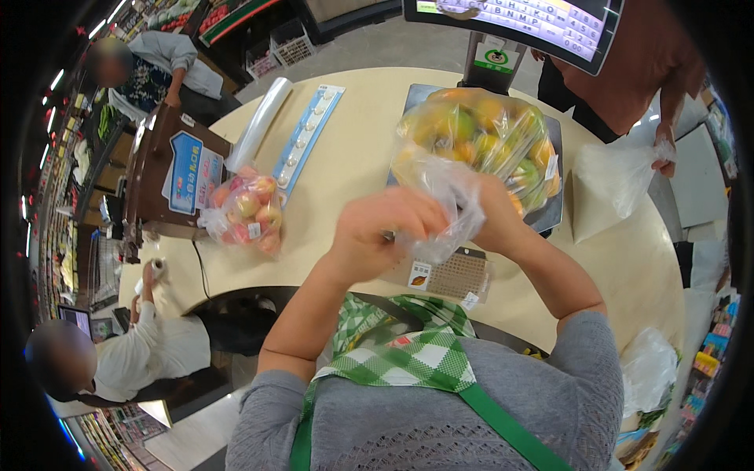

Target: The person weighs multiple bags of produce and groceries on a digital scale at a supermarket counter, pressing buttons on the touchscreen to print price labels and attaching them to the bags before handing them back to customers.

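Observation:
A clear plastic bag of green and orange citrus-like fruit (477,129) rests on the flat plate of a weighing scale (556,132), with a white sticker on its side. Its gathered mouth (450,200) is drawn towards me, above the counter. My right hand (495,209) grips this gathered plastic from the right. On the other side my left hand (383,226), blurred, has its fingers closed on the loose end of the plastic. Under the hands lies a printed card (450,274) with rows of small characters and a leaf picture.
A bag of apples (250,209) sits at left beside a brown machine (168,171). Behind are a plastic bag roll (259,123) and a blue strip (312,132). A screen (518,23) overhangs the scale. At right, a person's hand (665,156) holds a white-filled bag (612,182).

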A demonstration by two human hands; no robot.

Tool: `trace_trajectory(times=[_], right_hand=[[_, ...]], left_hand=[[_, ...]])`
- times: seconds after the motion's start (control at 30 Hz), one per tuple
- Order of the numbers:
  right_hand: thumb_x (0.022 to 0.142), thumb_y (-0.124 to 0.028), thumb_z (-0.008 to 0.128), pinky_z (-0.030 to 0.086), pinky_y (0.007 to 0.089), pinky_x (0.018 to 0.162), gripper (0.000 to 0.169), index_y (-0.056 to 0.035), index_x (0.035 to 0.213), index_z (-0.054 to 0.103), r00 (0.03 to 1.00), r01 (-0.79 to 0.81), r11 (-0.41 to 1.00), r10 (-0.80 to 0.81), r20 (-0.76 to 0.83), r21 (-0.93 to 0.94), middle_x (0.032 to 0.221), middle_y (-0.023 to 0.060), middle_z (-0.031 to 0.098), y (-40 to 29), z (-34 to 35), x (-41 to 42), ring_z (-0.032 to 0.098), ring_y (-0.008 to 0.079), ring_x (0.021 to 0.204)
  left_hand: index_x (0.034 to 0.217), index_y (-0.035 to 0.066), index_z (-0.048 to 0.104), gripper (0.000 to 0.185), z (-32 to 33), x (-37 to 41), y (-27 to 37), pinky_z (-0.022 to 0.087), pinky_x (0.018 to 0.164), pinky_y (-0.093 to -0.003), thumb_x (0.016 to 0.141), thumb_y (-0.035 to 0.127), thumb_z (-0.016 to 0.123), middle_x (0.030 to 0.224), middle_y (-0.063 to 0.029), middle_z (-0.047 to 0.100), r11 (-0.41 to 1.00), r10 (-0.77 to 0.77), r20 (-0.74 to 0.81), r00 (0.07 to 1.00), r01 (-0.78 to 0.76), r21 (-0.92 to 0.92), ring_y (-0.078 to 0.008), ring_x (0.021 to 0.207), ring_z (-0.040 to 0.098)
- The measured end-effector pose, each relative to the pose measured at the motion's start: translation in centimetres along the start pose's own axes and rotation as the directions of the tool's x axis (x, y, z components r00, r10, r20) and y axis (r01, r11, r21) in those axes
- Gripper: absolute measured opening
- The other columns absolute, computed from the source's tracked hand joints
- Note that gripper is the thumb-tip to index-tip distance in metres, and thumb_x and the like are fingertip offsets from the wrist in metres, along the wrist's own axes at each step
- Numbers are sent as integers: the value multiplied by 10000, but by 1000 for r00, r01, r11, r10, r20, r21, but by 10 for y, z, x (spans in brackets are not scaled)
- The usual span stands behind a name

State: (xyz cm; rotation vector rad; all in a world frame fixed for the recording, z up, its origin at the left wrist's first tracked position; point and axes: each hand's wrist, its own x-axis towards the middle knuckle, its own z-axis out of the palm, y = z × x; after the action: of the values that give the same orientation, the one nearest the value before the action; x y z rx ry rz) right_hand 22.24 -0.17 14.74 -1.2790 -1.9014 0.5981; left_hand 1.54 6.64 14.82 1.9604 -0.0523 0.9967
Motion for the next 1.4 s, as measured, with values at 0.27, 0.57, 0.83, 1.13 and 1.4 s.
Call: trace_trajectory(times=[0.27, 0.57, 0.83, 1.13, 1.4], right_hand=[[693, -182, 728, 515, 406, 633, 260, -74, 901, 616, 799, 537, 833, -452, 396, -134, 815, 125, 636, -53, -11, 34, 655, 298, 741], [782, -308, 667, 505, 421, 665, 332, -56, 998, 652, 578, 625, 773, -366, 730, -107, 871, 148, 681, -46, 9, 147, 656, 309, 748], [858, -769, 391, 389, 406, 1024, 829, -83, 1264, 617, 535, -255, 914, 406, 741, -316, 1280, 166, 588, 128, -15, 191, 548, 264, 1172], [1007, -501, 386, 515, 316, 883, 598, -5, 1303, 539, 788, -614, 568, 404, 465, 548, 1208, 97, 617, 120, 11, 97, 630, 174, 1019], [1002, -561, 311, 505, 341, 769, 600, -35, 1072, 590, 911, -410, 272, 169, 376, 871, 930, 129, 630, 27, 148, -37, 616, 203, 769]], left_hand=[[1403, 46, 267, 843, 51, -4, -41, 295, 1111, -399, 743, 208, 765, 1479, -140, 225, 897, -440, -370, 818, 417, -144, -281, 1370, 271], [1083, 31, 598, 246, 45, -10, -44, 398, 1004, -378, 961, 240, 554, 1134, -97, 596, 876, -474, -351, 807, 394, -277, -227, 1108, 536], [943, 65, 615, 177, 34, 0, -56, 475, 798, -323, 983, 215, 531, 800, -25, 616, 731, -670, -502, 547, 368, -575, -118, 878, 575], [997, 54, 605, 123, -82, 16, -75, 463, 608, -296, 903, 133, 603, 890, -43, 595, 853, -512, -718, 472, 383, -356, -151, 657, 570], [812, 48, 628, 134, -70, -54, 79, 471, 693, -388, 715, 107, 700, 765, -117, 601, 796, -16, -509, 861, 319, 514, -345, 761, 579]])
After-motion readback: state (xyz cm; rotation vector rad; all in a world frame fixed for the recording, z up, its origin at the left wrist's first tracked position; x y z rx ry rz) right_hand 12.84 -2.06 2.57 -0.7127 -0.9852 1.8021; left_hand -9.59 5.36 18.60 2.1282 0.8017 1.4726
